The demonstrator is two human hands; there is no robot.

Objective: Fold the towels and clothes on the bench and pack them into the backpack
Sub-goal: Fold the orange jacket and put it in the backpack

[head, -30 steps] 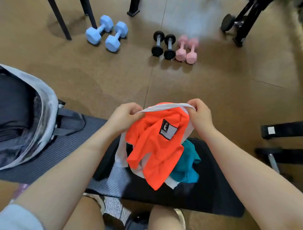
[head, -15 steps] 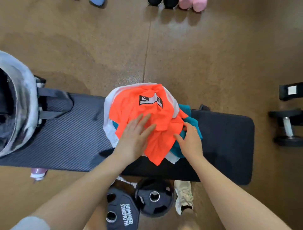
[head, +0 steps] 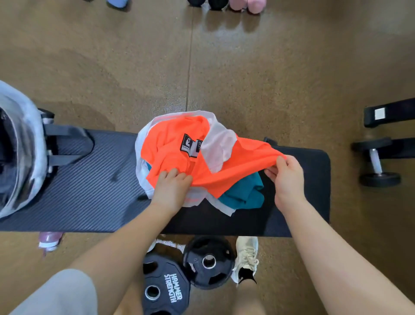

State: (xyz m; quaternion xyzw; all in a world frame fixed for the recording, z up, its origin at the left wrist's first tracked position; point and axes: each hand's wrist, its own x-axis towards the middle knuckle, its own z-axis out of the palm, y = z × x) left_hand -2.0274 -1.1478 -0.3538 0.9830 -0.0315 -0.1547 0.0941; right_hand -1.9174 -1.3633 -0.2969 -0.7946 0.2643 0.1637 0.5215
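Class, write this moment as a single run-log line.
left hand: pinning orange shirt | right hand: pulling its edge out | bench: teal garment under | backpack: open

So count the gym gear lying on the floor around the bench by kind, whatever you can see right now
Black round weight plates: 2
Black dumbbell with a metal handle, right of the bench: 1
Dumbbells cut off by the top edge, one blue, two black, two pink: 5
Total: 8
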